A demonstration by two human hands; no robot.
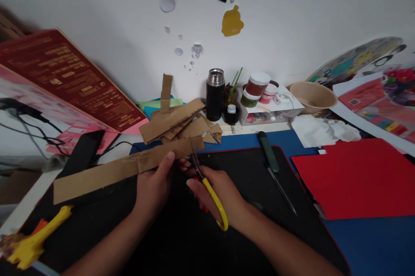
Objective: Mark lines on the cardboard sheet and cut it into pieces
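A long brown cardboard strip (pixel 106 175) slants across the left and middle of the view, above a black mat (pixel 194 241). Near its right part, my left hand (pixel 157 181) grips it with the thumb on top. My right hand (pixel 220 189) is closed around scissors (pixel 215 201) with yellow and red handles. The scissor blades point up and lie at the strip's right end, with cardboard on both sides of them. Just behind the strip is a pile of cardboard pieces (pixel 175 120).
A green-handled knife (pixel 268 153) lies on the mat's right side, beside red sheets (pixel 359 181). Behind stand a black flask (pixel 215 96), paint jars (pixel 257 84) and a bowl (pixel 313 94). A yellow toy (pixel 42 237) is at the lower left, below a dark red box (pixel 71 77).
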